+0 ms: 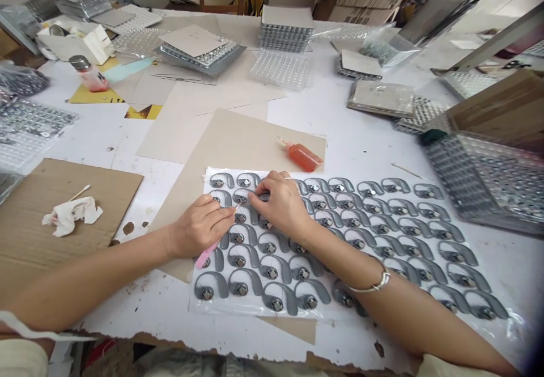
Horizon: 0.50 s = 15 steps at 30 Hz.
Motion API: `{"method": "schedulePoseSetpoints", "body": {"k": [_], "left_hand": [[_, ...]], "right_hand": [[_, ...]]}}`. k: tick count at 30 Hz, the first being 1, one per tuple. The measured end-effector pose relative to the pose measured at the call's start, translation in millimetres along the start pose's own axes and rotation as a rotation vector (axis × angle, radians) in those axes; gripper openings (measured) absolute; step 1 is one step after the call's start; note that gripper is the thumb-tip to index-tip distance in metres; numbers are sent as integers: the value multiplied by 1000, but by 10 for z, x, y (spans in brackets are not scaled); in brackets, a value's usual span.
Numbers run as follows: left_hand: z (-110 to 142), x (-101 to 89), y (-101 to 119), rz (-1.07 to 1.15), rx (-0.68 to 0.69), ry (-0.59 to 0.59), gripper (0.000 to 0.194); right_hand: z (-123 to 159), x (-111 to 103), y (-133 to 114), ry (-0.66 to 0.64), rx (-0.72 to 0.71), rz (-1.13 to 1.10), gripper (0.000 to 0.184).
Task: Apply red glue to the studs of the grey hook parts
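My left hand (199, 227) is closed around a slim pink-handled tool (207, 256), whose thin tip points up and right between my hands. Just to its right, my right hand (283, 204) is bent over the sheet, thumb and fingers pinched together; what they grip is hidden. Beneath both hands lies a white, plastic-covered sheet (255, 308) carrying rows of grey hook-shaped pieces (276, 297), each with a shiny, faceted metallic part. The tool tip is close to a hook-shaped piece (240, 199) beside my right thumb. My hands and forearms cover some pieces.
Beyond the sheet, a squeeze bottle of orange-red liquid (304, 157) lies on grey cardboard (229, 139). At left, crumpled tissue (72, 215) and a cotton swab (80, 193) rest on brown cardboard (34, 195). Stacked trays (285, 28) stand behind; more trays (463, 178) sit right.
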<state>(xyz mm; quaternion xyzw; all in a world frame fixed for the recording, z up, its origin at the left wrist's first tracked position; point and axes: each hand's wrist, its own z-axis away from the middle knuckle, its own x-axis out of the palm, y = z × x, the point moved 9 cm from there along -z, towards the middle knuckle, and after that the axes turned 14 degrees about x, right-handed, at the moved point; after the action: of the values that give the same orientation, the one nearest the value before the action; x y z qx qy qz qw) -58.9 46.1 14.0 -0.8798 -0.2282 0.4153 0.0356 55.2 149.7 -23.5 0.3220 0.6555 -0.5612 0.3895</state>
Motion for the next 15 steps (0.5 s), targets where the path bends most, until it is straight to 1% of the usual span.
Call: {"method": "schedulePoseSetpoints", "body": {"k": [4, 8, 15], "left_hand": [[-10, -8, -2, -17, -7, 1, 11], [-5, -11, -1, -15, -15, 13, 13], [46, 35, -57, 24, -64, 11, 9]], "right_hand": [[8, -10, 18, 4, 8, -40, 16], [0, 6, 22, -15, 2, -19, 15], [-32, 51, 44, -50, -40, -6, 14]]}}
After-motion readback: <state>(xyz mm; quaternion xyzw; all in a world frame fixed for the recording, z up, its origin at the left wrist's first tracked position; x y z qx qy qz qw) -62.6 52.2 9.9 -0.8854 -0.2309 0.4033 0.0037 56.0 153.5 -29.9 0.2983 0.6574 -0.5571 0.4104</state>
